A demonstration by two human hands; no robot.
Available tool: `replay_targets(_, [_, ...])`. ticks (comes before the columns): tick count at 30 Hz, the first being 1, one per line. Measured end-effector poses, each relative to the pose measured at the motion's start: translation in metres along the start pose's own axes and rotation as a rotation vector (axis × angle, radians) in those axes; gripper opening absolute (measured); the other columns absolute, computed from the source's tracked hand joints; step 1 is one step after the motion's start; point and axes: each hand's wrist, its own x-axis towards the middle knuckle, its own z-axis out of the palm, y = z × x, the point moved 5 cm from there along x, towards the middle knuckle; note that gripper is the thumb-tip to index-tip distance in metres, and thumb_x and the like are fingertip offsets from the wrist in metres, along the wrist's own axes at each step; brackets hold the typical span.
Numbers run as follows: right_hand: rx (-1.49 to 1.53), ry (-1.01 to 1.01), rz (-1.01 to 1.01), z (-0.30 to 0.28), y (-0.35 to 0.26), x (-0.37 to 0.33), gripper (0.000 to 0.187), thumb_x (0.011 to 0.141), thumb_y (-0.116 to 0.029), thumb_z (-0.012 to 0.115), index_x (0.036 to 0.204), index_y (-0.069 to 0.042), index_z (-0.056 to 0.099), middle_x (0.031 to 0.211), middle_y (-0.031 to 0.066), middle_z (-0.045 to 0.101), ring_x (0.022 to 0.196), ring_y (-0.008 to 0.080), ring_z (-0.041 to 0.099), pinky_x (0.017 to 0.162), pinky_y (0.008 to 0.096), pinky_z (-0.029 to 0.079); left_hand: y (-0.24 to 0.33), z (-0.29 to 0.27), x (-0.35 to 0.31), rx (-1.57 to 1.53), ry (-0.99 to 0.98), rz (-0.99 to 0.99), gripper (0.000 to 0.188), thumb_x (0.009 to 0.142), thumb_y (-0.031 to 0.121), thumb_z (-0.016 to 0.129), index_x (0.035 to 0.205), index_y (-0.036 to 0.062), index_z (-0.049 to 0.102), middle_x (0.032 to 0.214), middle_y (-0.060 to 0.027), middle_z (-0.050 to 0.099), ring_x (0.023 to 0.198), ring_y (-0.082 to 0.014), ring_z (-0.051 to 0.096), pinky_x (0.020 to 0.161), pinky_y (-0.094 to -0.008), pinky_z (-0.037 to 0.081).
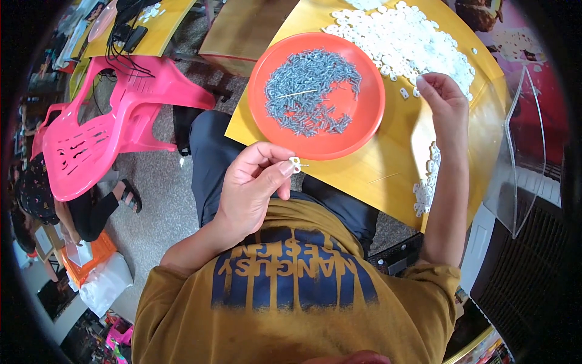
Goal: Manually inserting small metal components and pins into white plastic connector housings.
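Note:
My left hand [254,188] pinches a small white plastic clip [295,164] between thumb and forefinger, just in front of the plate. A thin metal pin sticks out of the clip to the right. To the right of the plate, my right hand [445,100] hovers by the near edge of a heap of white plastic clips [394,36]. Its thumb and forefinger come together, and whatever they hold is hidden. Many small grey metal screws or nails [297,79] lie in a round orange-red plate [370,118], with a thin pale stick across them.
The yellow table [357,182] carries a smaller group of white clips [427,188] beside my right forearm. A clear plastic sheet [515,151] hangs past its right edge. At left stand a pink plastic chair [130,91] and another person [91,212]. A cardboard box [242,30] is behind.

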Motion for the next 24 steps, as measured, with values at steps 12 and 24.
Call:
replay_targets(12, [0.8, -0.238, 0.224, 0.053, -0.052, -0.088, 0.03, 0.085, -0.014, 0.048, 0.109, 0.003, 0.048, 0.073, 0.0012, 0.045, 0.061, 0.0089, 0.04, 0.058, 0.0233, 0.035, 0.021, 0.022, 0.003, -0.029, -0.12, 0.07, 0.013, 0.082, 0.003, 0.051, 0.095, -0.0006, 0.052, 0.08, -0.0045, 0.055, 0.056, -0.0057, 0.048, 0.05, -0.0175, 0.039])
replay_targets(24, [0.879, -0.403, 0.179, 0.094, -0.065, -0.135, 0.029, 0.086, -0.019, 0.047, 0.107, 0.001, 0.048, 0.077, 0.0056, 0.043, 0.058, 0.011, 0.038, 0.057, 0.0252, 0.035, 0.031, 0.036, -0.009, -0.03, -0.271, 0.128, 0.019, 0.084, 0.003, 0.047, 0.102, -0.0023, 0.049, 0.081, -0.006, 0.053, 0.056, -0.0069, 0.047, 0.049, -0.0181, 0.038])
